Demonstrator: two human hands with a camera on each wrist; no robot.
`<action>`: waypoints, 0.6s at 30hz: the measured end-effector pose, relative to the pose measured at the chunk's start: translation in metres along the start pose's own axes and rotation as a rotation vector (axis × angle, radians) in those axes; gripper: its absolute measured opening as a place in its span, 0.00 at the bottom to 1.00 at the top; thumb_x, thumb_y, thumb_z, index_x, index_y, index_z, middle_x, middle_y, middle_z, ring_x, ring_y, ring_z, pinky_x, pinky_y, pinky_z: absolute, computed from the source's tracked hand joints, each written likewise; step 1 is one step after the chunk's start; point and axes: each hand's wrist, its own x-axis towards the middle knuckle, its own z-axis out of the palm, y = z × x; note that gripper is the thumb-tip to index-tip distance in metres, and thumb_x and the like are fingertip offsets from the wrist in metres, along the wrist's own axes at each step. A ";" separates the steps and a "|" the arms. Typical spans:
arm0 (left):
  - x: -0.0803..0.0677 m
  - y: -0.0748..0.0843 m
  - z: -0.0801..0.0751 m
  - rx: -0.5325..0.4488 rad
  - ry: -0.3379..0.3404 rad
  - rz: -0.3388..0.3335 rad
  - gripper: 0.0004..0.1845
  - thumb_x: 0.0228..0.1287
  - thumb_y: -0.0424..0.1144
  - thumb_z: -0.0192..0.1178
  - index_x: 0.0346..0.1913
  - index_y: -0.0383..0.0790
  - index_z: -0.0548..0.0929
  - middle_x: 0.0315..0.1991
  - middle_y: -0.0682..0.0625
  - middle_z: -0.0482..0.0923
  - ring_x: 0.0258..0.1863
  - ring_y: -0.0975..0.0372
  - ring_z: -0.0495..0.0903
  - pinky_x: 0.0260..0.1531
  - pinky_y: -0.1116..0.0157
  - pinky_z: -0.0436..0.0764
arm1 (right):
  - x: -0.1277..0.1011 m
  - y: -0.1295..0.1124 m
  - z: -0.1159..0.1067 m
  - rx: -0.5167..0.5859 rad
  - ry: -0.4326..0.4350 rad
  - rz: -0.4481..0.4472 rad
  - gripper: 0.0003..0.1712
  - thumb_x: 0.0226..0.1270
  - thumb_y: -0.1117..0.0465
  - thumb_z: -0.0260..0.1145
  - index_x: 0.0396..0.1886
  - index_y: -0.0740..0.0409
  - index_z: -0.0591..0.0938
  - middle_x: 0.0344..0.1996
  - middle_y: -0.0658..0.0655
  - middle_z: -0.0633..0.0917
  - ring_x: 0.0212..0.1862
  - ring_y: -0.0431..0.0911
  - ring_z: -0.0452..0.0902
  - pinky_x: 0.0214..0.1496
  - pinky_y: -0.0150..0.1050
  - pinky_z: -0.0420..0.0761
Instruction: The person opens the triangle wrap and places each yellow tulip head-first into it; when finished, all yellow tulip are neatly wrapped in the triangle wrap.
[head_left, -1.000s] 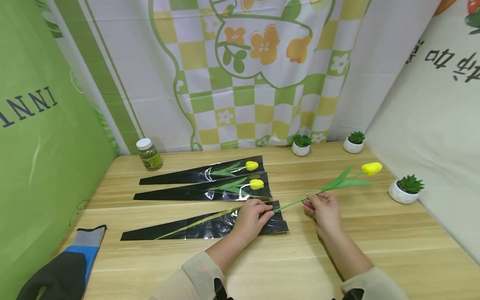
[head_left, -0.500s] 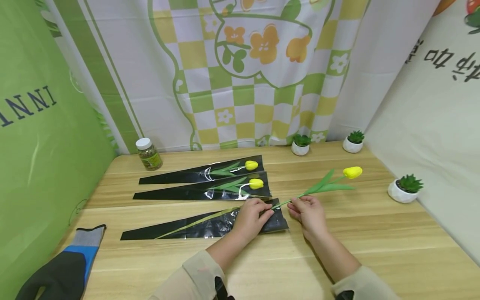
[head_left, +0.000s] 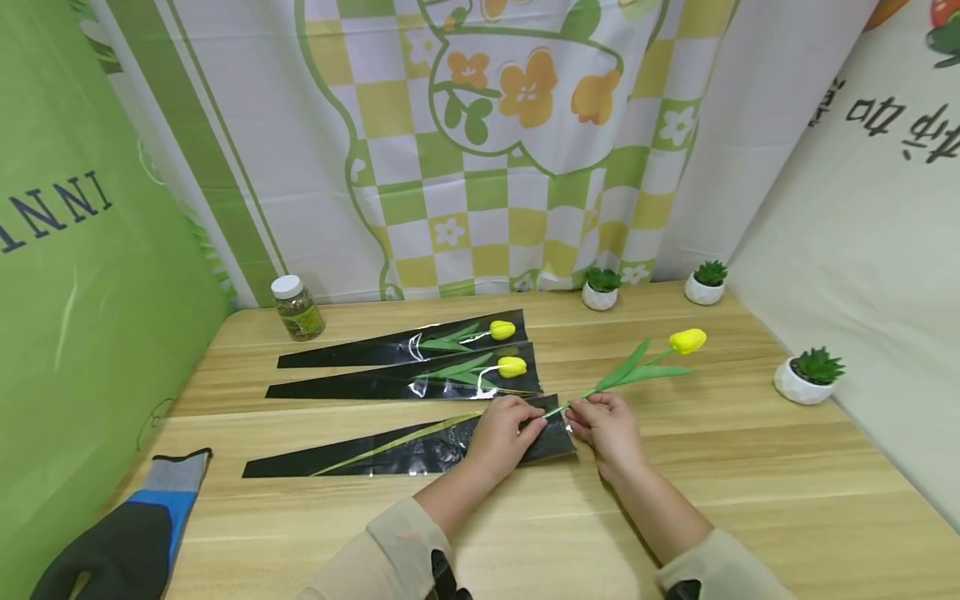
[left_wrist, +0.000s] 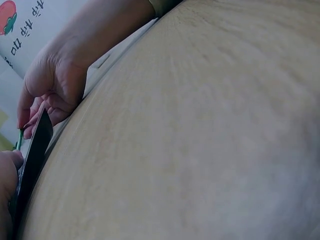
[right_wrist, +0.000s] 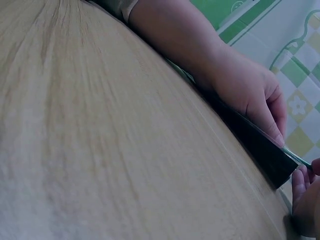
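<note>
In the head view my right hand point(head_left: 611, 432) pinches the green stem of a yellow artificial tulip point(head_left: 687, 341), whose flower points to the back right. The stem's lower end runs into the wide mouth of a black flower sleeve point(head_left: 427, 446) with a clear front. At that mouth my left hand point(head_left: 504, 433) pinches the sleeve's edge, fingertips against the stem; how much stem lies inside is hidden by this hand. From the right wrist view, the left hand point(right_wrist: 250, 92) is over the sleeve point(right_wrist: 265, 160), whose open end is slightly raised off the table.
Behind lie two sleeves point(head_left: 337, 356) point(head_left: 330, 390), each holding a yellow tulip. A white-capped jar point(head_left: 298, 310) stands back left and a work glove point(head_left: 127, 533) lies front left. Small potted succulents point(head_left: 601, 289) point(head_left: 705, 283) point(head_left: 808, 377) stand at the back and right of the wooden table point(head_left: 540, 533).
My right hand has moved left, carrying the tulip toward the sleeve, and its stem has slid further into the mouth. The left hand has stayed in place.
</note>
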 end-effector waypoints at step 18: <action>0.002 -0.002 0.003 0.038 -0.010 0.021 0.09 0.69 0.43 0.61 0.41 0.45 0.89 0.38 0.52 0.84 0.44 0.59 0.81 0.50 0.63 0.79 | -0.003 -0.005 -0.006 0.041 -0.022 0.040 0.14 0.73 0.68 0.55 0.53 0.64 0.63 0.30 0.48 0.81 0.33 0.35 0.83 0.41 0.27 0.84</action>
